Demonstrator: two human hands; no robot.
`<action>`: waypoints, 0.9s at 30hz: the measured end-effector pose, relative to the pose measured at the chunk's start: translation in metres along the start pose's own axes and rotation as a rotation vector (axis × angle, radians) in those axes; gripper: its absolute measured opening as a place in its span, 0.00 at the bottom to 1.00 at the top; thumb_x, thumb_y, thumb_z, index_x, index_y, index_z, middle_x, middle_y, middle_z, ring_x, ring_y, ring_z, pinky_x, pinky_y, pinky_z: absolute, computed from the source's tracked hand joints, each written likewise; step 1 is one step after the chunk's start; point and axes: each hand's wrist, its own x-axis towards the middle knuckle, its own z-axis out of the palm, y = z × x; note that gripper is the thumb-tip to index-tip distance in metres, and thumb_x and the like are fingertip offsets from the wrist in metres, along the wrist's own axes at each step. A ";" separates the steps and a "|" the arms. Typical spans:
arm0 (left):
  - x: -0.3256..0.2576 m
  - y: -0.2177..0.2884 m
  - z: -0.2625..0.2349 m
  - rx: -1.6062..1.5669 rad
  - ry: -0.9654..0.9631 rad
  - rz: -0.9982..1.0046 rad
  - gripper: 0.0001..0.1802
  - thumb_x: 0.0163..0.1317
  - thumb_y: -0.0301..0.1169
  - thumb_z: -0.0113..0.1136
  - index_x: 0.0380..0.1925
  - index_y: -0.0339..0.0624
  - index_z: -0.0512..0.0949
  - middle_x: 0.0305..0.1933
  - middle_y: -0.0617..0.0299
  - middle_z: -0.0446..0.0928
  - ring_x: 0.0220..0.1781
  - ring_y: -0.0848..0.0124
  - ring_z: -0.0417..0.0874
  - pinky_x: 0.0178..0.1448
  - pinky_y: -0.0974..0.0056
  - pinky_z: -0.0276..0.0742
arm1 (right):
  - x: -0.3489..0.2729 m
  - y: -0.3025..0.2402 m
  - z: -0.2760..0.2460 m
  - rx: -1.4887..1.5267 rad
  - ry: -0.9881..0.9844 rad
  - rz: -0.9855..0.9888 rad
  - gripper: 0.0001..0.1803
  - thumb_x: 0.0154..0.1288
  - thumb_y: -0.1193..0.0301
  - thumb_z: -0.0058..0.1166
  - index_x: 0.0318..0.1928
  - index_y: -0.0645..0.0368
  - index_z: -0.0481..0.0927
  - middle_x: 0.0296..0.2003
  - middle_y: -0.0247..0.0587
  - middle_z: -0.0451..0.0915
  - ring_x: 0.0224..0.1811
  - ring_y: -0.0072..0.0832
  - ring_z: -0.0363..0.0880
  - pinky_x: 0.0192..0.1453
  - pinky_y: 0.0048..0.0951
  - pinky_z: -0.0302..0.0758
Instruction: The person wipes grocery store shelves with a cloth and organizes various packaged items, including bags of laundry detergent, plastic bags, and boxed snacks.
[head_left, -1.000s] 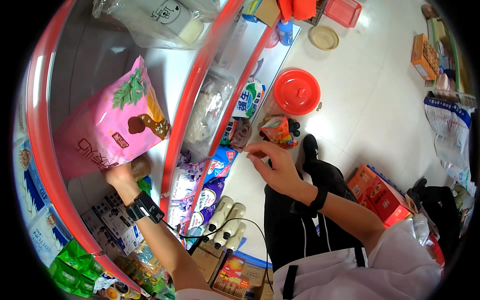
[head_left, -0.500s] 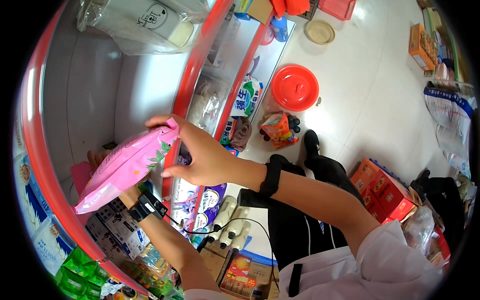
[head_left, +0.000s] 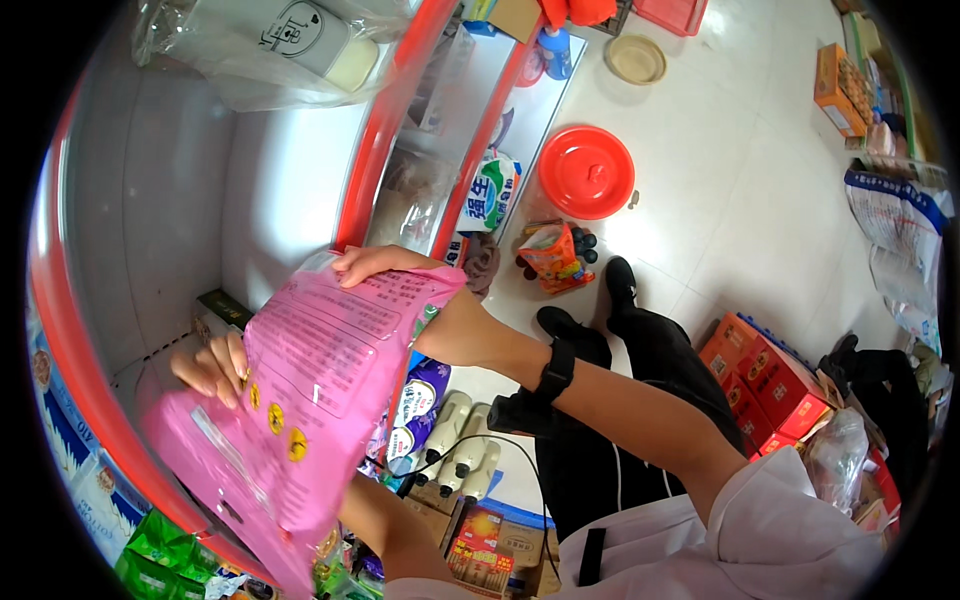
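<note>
A large pink plastic packet (head_left: pixel 325 350), printed with small text and yellow round marks, is tilted across the front of the shelf with its printed face towards me. My right hand (head_left: pixel 375 262) grips its upper edge, fingers over the face. My left hand (head_left: pixel 212 370) has its fingers curled over the left edge, its wrist and palm hidden behind the plastic. Below and left, overlapping the first, hangs more pink plastic with a hang slot (head_left: pixel 215 470), seemingly a second packet; the left fingers lie where the two meet.
Beside me stands a red-edged shelf (head_left: pixel 290 180) with a plastic-wrapped white container (head_left: pixel 320 45) on top. A dark box (head_left: pixel 222 312) sits inside the shelf. On the floor are a red basin (head_left: pixel 587 172), a tan bowl (head_left: pixel 636 60), an orange bag (head_left: pixel 555 255) and red cartons (head_left: pixel 760 385).
The pink packet has turned from edge-on to face me and come lower and nearer. My right hand has shifted to its top edge; more of the second pink piece shows.
</note>
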 end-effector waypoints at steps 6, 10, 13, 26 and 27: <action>-0.013 0.030 0.033 0.177 -0.342 0.097 0.04 0.74 0.28 0.54 0.38 0.45 0.69 0.35 0.63 0.82 0.36 0.72 0.77 0.50 0.64 0.75 | -0.021 -0.043 0.000 0.187 -0.043 0.050 0.29 0.50 0.86 0.68 0.56 0.58 0.80 0.61 0.43 0.77 0.70 0.36 0.70 0.75 0.38 0.66; 0.000 0.028 0.039 0.181 -0.629 -0.002 0.07 0.72 0.30 0.58 0.38 0.44 0.70 0.30 0.61 0.82 0.28 0.71 0.77 0.39 0.63 0.77 | -0.054 -0.058 -0.020 0.231 -0.008 0.204 0.27 0.56 0.69 0.74 0.56 0.56 0.80 0.64 0.47 0.75 0.73 0.40 0.68 0.77 0.43 0.65; -0.037 -0.012 0.078 0.195 -0.383 -0.017 0.09 0.72 0.34 0.58 0.38 0.43 0.70 0.24 0.60 0.78 0.18 0.71 0.72 0.27 0.63 0.73 | -0.089 -0.065 -0.047 0.281 0.060 0.428 0.22 0.61 0.69 0.71 0.55 0.56 0.79 0.65 0.48 0.74 0.73 0.40 0.68 0.76 0.42 0.65; -0.155 -0.138 0.163 0.725 -0.129 -0.677 0.20 0.62 0.44 0.59 0.35 0.37 0.88 0.46 0.51 0.87 0.52 0.56 0.85 0.58 0.56 0.79 | -0.270 -0.056 -0.184 0.482 0.343 0.928 0.17 0.67 0.73 0.64 0.55 0.58 0.79 0.63 0.48 0.76 0.68 0.38 0.73 0.72 0.37 0.72; -0.162 -0.143 0.166 0.719 -0.129 -0.711 0.17 0.65 0.39 0.58 0.37 0.36 0.87 0.46 0.50 0.87 0.56 0.53 0.84 0.63 0.55 0.77 | -0.278 -0.053 -0.192 0.498 0.345 0.961 0.17 0.67 0.73 0.63 0.55 0.58 0.79 0.63 0.47 0.76 0.68 0.38 0.73 0.72 0.37 0.72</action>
